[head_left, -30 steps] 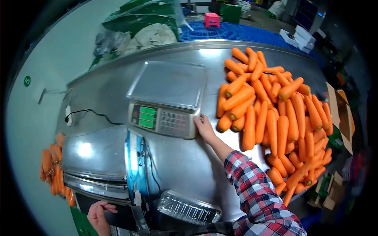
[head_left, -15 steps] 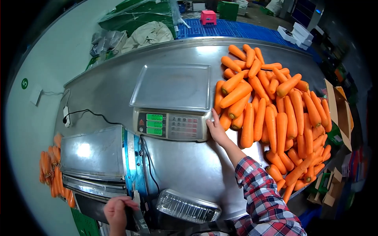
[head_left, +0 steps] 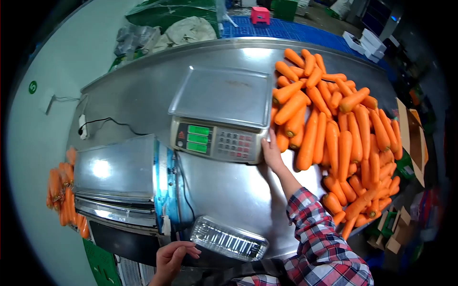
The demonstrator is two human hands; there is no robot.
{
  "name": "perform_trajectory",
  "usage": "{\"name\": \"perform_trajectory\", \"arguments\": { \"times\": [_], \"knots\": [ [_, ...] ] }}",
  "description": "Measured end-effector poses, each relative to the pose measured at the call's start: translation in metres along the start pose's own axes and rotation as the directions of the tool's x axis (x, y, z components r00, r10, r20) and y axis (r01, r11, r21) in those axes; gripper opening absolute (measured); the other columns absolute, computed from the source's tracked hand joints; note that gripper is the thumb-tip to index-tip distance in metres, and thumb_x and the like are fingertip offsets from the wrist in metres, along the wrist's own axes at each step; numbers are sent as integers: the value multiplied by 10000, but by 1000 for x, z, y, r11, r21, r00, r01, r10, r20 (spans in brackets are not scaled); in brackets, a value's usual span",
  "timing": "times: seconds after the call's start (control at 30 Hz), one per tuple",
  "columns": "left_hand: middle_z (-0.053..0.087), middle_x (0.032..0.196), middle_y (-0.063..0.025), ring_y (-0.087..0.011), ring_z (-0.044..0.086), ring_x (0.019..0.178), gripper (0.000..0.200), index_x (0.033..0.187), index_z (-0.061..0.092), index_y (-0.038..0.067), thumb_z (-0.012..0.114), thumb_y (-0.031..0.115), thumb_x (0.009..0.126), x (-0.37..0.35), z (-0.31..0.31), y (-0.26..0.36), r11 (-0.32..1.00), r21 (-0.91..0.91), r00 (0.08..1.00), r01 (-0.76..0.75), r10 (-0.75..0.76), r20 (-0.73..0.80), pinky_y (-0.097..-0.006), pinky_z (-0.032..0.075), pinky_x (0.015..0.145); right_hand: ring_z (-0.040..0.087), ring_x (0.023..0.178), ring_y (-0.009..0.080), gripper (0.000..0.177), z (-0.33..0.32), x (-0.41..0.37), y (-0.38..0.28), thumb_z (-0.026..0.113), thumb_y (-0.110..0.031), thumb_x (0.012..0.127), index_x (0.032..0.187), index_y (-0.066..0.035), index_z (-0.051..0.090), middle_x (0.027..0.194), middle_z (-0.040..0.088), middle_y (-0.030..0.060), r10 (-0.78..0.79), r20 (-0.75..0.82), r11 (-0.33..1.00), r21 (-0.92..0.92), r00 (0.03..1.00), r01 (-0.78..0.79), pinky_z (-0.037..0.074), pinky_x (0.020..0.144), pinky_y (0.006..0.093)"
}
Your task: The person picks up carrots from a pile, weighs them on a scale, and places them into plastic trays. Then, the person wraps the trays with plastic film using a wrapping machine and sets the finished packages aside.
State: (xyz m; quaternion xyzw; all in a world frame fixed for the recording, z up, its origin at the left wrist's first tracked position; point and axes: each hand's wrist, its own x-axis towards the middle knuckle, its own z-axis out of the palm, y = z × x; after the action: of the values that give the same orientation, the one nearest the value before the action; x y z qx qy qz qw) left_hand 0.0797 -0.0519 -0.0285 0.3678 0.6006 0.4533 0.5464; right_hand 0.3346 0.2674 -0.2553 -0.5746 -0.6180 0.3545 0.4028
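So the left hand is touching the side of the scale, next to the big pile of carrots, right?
Not quite: the head view shows the right hand touching the side of the scale, next to the big pile of carrots. The left hand is lower down.

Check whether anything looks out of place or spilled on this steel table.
Nothing looks damaged, but one carrot at the lower end of the heap seems to poke past the edge of the table, which looks precarious. The heap also crowds close beside the scale.
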Motion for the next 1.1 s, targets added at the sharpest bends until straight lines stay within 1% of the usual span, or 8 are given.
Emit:
{"name": "perform_trajectory", "arguments": {
  "times": [0.23, 0.3, 0.37, 0.43, 0.53, 0.7, 0.97, 1.1],
  "knots": [
    [636, 862, -140, -183, 607, 757, 307, 1045, 553, -77, 397, 178, 973, 3, 43, -8, 976, -70, 966, 208, -193, 170, -270, 473, 734, 576, 683, 136, 330, -65, -65, -55, 544, -155, 885, 1165, 19, 544, 784, 617, 75, 285, 234, 922, 200, 930, -333, 472, 646, 264],
    [639, 868, -158, -210, 613, 773, 293, 1035, 559, -66, 391, 165, 969, 5, 51, -13, 980, -92, 972, 177, -160, 173, -305, 479, 744, 587, 686, 140, 285, -89, -59, -24, 575, -131, 858, 1097, 22, 543, 722, 586, 84, -221, -235, 959, -227, 947, 167, 481, 626, 280],
    [647, 817, -190, -223, 626, 706, 282, 997, 565, -79, 402, 147, 955, 9, 57, -30, 989, -105, 985, 107, -92, 143, -321, 501, 692, 619, 778, 234, 430, -139, -54, -85, 656, -269, 812, 1108, -9, 481, 817, 584, 154, -218, -240, 792, -610, 946, 28, 509, 657, 337],
    [654, 844, -164, -191, 626, 746, 265, 1017, 582, -71, 423, 131, 953, 12, 62, -28, 990, -62, 976, 125, -112, 185, -293, 490, 726, 621, 826, 307, 724, -148, -42, -82, 656, -447, 777, 1267, -2, 364, 935, 576, 186, 249, -87, 582, -783, 965, -220, 512, 682, 365],
    [655, 854, -142, -166, 618, 760, 257, 1025, 590, -64, 425, 120, 954, 12, 69, -29, 993, 20, 972, 118, -120, 204, -275, 479, 741, 626, 827, 316, 923, -137, -56, -47, 642, -432, 777, 1408, 17, 140, 1065, 538, 221, 184, 11, 512, -855, 983, -86, 519, 663, 383],
    [650, 849, -122, -150, 611, 753, 252, 1029, 593, -54, 432, 126, 956, 9, 63, -44, 996, 19, 984, 90, -92, 156, -260, 478, 720, 580, 891, 206, 731, -142, -81, 0, 557, -175, 819, 1431, -74, 171, 1201, 453, 155, 226, 53, 927, 295, 973, -232, 504, 756, 351],
    [653, 876, -88, -108, 599, 753, 228, 1058, 601, -33, 469, 114, 945, -5, 63, -60, 995, 64, 986, 80, -88, 141, -236, 479, 711, 398, 1242, 215, 671, -96, -83, -103, 552, -71, 797, 1408, -63, 274, 1363, 369, 124, -188, 183, 947, 295, 965, 129, 329, 1020, 311],
    [662, 853, -83, -102, 607, 755, 230, 1060, 605, -26, 482, 128, 942, -15, 61, -62, 991, 132, 988, 23, -43, 149, -227, 479, 706, 479, 1100, 295, 595, -59, -8, -142, 595, -161, 821, 1357, -67, 352, 1172, 478, 176, -435, 138, 877, -156, 890, 453, 374, 957, 345]
  ]
}}
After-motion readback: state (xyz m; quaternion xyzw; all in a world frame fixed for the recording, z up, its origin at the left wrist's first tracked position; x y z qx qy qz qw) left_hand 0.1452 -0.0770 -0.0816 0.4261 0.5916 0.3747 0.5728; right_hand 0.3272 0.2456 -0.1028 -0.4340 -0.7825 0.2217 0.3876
